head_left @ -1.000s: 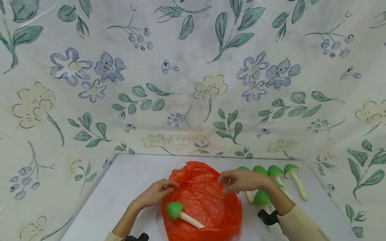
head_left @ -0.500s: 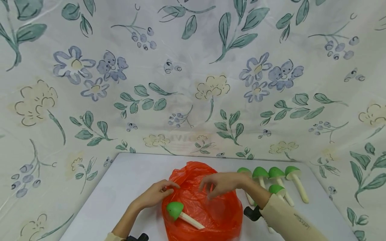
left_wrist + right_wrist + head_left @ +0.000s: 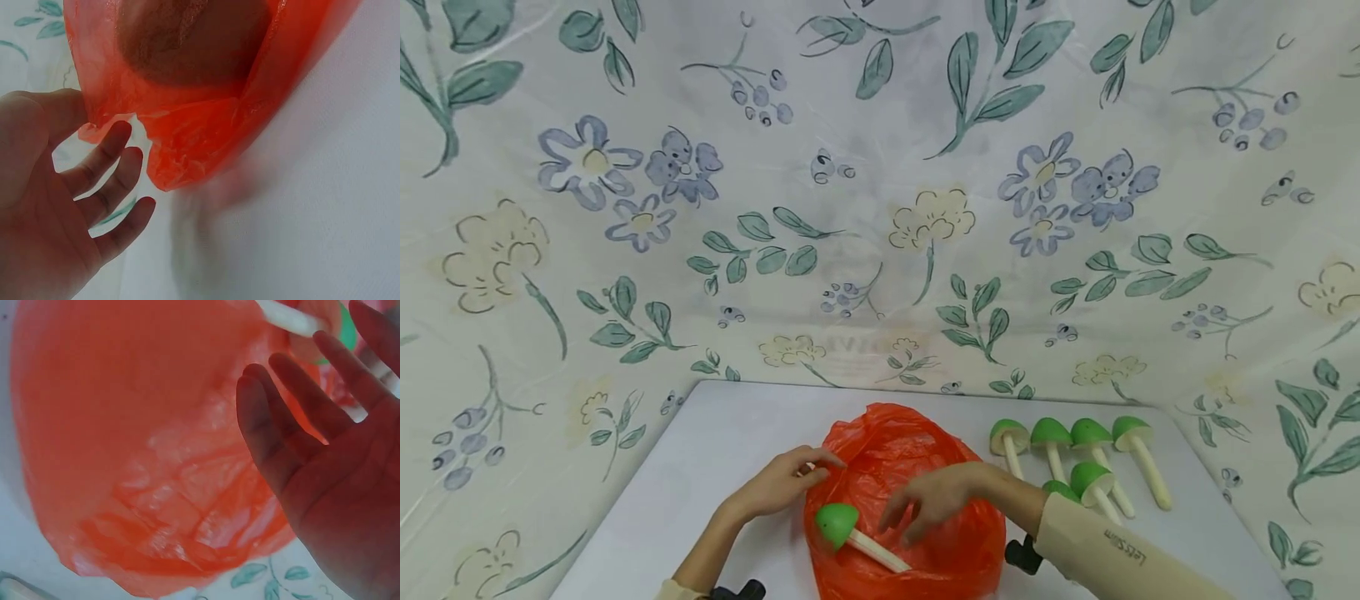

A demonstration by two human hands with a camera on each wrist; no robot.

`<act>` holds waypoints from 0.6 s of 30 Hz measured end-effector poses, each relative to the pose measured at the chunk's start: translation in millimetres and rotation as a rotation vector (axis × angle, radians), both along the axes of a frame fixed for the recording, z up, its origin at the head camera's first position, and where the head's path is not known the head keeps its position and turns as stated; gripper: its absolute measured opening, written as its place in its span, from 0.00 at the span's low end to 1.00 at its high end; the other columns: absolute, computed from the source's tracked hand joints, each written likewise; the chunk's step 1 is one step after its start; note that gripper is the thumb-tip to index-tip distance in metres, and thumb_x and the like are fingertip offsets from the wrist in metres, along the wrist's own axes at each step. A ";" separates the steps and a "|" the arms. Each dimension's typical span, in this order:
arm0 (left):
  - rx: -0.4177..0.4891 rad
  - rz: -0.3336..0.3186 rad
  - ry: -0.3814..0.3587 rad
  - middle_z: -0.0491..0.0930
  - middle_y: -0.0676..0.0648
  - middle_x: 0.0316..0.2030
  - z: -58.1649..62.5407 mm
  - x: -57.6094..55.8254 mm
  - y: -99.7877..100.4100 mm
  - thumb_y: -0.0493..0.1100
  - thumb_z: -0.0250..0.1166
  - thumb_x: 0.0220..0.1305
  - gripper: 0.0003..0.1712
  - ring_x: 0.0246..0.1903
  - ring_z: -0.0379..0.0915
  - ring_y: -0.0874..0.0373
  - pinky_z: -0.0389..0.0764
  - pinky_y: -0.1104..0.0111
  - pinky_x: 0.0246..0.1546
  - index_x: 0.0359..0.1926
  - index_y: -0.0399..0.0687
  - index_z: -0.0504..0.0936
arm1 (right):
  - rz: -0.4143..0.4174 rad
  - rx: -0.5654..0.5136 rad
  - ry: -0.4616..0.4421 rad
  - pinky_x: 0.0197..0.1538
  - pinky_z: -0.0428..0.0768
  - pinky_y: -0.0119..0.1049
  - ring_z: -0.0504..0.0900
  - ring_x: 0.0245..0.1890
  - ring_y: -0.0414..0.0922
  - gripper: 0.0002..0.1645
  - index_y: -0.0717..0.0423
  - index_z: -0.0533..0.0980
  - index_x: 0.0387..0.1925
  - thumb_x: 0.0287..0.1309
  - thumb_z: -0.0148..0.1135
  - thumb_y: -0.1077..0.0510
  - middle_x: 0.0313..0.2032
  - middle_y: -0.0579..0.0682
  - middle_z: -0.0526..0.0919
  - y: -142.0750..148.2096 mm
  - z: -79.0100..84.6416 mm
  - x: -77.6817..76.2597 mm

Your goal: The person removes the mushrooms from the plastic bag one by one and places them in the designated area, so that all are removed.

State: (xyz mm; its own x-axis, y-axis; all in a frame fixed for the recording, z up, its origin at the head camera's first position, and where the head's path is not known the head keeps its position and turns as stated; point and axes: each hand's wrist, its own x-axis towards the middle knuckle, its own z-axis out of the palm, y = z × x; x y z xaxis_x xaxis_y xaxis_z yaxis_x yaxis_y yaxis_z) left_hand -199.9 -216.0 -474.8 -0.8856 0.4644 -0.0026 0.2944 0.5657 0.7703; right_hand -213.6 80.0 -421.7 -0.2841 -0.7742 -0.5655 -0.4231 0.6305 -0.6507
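Note:
An open red plastic bag [image 3: 917, 454] stands on the white table, its mouth facing up. Inside it, toward the near left, lies a toy mushroom [image 3: 837, 525] with a green cap and a pale stem. My left hand [image 3: 782, 485] pinches the bag's left rim between thumb and index finger; the other fingers [image 3: 103, 203] are spread off the plastic. Over the bag's mouth hovers my right hand [image 3: 936, 497], fingers slightly bent and apart, nothing between them. Its fingertips are close to the mushroom's stem [image 3: 290, 317], apart from it in the right wrist view.
Several more green-capped mushrooms [image 3: 1093, 432] lie on the table [image 3: 722, 433] right of the bag, some partly behind my right forearm. A floral curtain [image 3: 880, 200] hangs behind and on both sides.
My right hand has moved left and toward me, from the bag's right rim to over its middle, near the mushroom inside. My left hand stays at the rim.

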 end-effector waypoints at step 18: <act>0.011 0.000 -0.025 0.80 0.46 0.52 -2.9 -1.8 -1.0 0.42 0.58 0.74 0.12 0.44 0.74 0.53 0.77 0.64 0.40 0.53 0.53 0.83 | 0.019 0.025 -0.141 0.65 0.69 0.36 0.69 0.57 0.30 0.25 0.40 0.76 0.65 0.71 0.52 0.60 0.60 0.31 0.75 0.0 -25.7 13.1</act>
